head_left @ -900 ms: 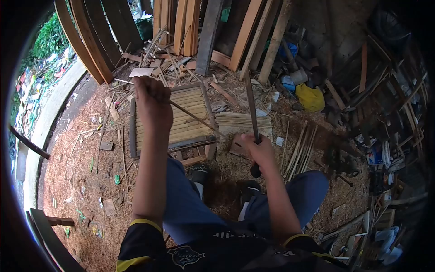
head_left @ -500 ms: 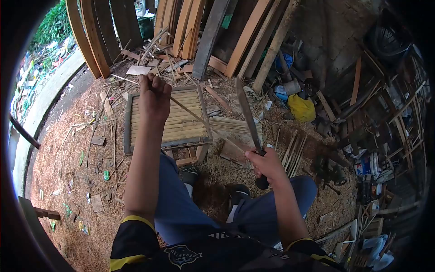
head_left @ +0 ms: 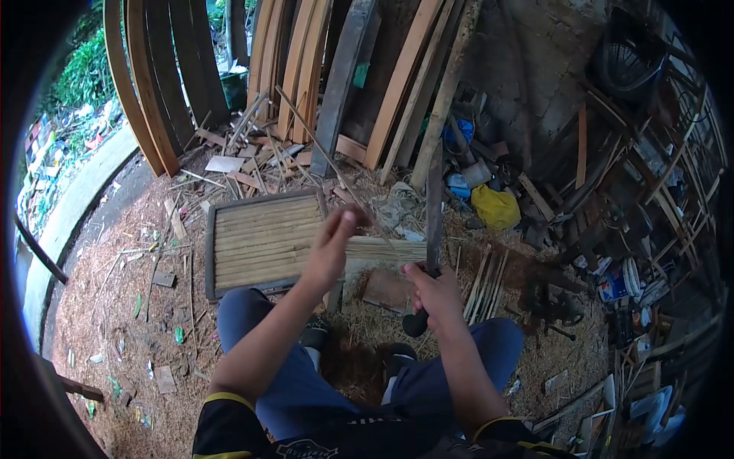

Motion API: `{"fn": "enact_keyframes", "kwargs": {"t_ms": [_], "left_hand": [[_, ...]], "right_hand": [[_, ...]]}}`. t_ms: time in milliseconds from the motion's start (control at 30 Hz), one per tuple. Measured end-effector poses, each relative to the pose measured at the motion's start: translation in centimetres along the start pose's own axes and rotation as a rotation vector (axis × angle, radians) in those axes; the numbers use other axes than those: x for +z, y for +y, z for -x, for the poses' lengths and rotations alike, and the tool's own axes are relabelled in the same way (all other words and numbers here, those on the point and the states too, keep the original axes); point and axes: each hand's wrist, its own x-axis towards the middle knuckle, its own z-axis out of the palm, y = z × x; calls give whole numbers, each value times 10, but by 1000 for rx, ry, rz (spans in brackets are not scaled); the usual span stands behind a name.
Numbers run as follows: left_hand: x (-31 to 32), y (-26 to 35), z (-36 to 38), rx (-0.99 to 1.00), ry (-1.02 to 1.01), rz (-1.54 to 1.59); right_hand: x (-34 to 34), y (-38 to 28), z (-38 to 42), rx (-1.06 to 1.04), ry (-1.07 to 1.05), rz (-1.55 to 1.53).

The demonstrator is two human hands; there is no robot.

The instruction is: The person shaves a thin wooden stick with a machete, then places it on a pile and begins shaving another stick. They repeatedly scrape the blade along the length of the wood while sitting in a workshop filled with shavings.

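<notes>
My left hand (head_left: 329, 249) is raised over the right edge of a low slatted stool (head_left: 264, 241), its fingers closed round a thin bamboo strip (head_left: 312, 138). The strip slants from the upper left down towards the right hand; its lower end is blurred. My right hand (head_left: 440, 297) grips the dark handle of a machete (head_left: 433, 210), whose long blade points up, away from me. Behind the hands lies a bundle of pale strips (head_left: 382, 249). More split strips (head_left: 486, 283) lie on the ground to the right.
Timber planks (head_left: 306, 73) lean upright at the back, with wood offcuts (head_left: 224, 164) at their feet. A yellow bag (head_left: 495, 206) sits to the right, near piled scrap and a dark basket (head_left: 627, 65). Shavings cover the ground. A flat board (head_left: 388, 289) lies before my feet.
My left hand has moved right and closer to me, and the strip has swung to a steeper slant. The machete blade now stands more upright, with my right hand slightly further left.
</notes>
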Motion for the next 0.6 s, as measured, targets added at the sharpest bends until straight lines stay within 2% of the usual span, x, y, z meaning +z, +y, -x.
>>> {"fn": "enact_keyframes", "kwargs": {"t_ms": [67, 200, 300, 500, 600], "left_hand": [[11, 4, 2, 15, -73, -47], [17, -1, -6, 0, -72, 1], [24, -6, -13, -12, -76, 143], [38, 19, -17, -147, 26, 200], [38, 12, -19, -151, 94, 213]], "right_hand": [[-1, 2, -2, -20, -19, -29], [-4, -1, -1, 16, -39, -19], [-10, -6, -2, 7, -58, -14], [-30, -33, -12, -105, -26, 57], [-34, -56, -29, -151, -35, 152]]}}
